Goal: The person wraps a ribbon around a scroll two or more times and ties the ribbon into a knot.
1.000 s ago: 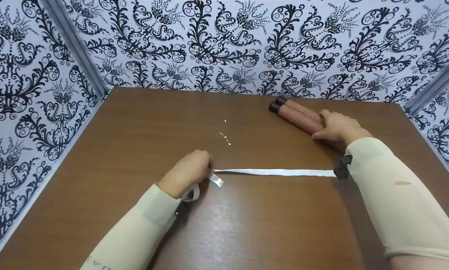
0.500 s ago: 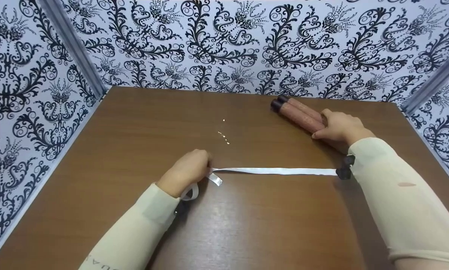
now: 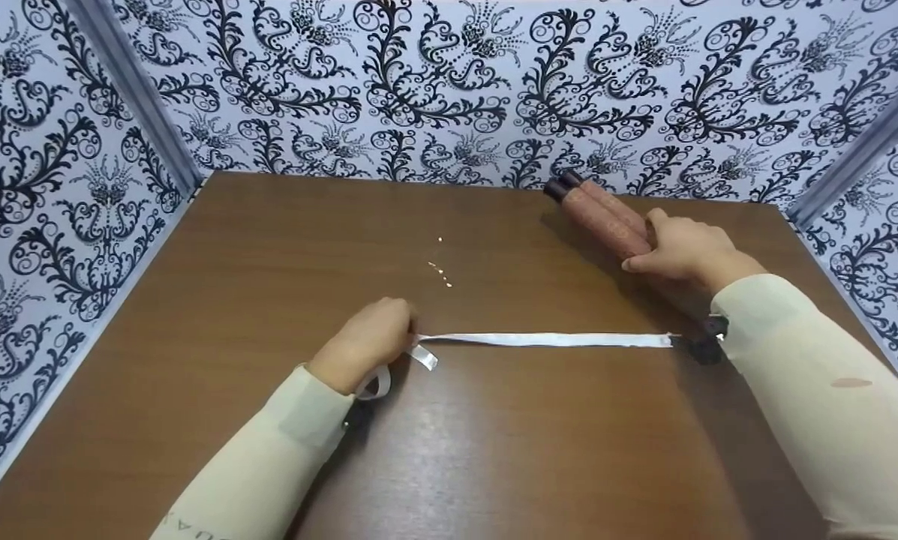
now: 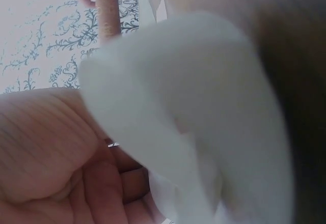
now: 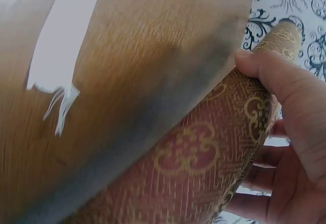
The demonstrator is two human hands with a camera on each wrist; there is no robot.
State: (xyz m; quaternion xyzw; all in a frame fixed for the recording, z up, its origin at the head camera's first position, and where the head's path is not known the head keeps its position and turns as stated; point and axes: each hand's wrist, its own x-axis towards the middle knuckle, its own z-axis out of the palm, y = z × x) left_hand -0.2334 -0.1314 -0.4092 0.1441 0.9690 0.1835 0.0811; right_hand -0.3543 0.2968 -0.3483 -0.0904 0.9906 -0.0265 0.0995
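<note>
My right hand [image 3: 685,247] grips a reddish-brown scroll [image 3: 602,221], rolled into two side-by-side rolls with dark end knobs. The right wrist view shows gold-patterned brocade on the scroll [image 5: 188,152], with the thumb over it and fingers on the other side. A shadow below suggests the scroll is raised off the table. My left hand [image 3: 366,337], fingers curled, holds a white ribbon [image 3: 554,340] that stretches rightward along the table. A short tail and a loop of ribbon hang by the left hand. In the left wrist view the ribbon [image 4: 168,91] looms large and blurred.
A brown wooden table [image 3: 433,450] fills the area, with black-and-white patterned walls [image 3: 449,90] at its back and sides. Small bright flecks [image 3: 441,271] show on the table's middle. The ribbon's far end is frayed.
My right hand has lifted the scroll, its dark ends rising toward the back wall and a shadow appearing below. The right forearm has shifted right, uncovering the ribbon's end. The left hand still holds the ribbon.
</note>
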